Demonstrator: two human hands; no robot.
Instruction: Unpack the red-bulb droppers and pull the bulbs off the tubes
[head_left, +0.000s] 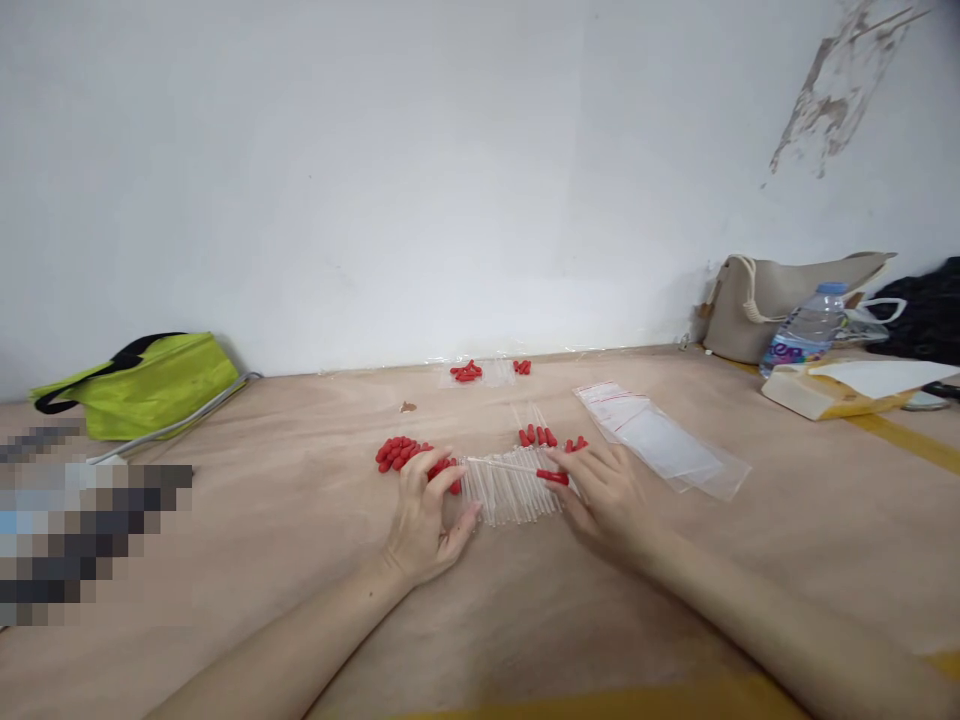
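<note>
A row of clear thin tubes (510, 495) lies side by side on the brown-covered table between my hands. My right hand (609, 492) grips a dropper by its red rubber bulb (553, 477), and its slim clear tube points left across the row. My left hand (427, 515) curves around the row's left end, fingers and thumb apart, with nothing visibly held. Loose red bulbs (394, 453) are heaped beside and behind its fingers, partly hidden. Behind the row, several droppers with red bulbs (538, 436) lie with their tubes pointing away. More red pieces (576, 444) show behind my right fingers.
Clear zip bags (652, 430) lie to the right. By the wall is a clear packet with red bulbs (466, 371). A lime-green pouch (161, 385) sits at left; a water bottle (806, 330), a beige bag (780, 300) and an open yellow-white packet (817, 390) stand at right.
</note>
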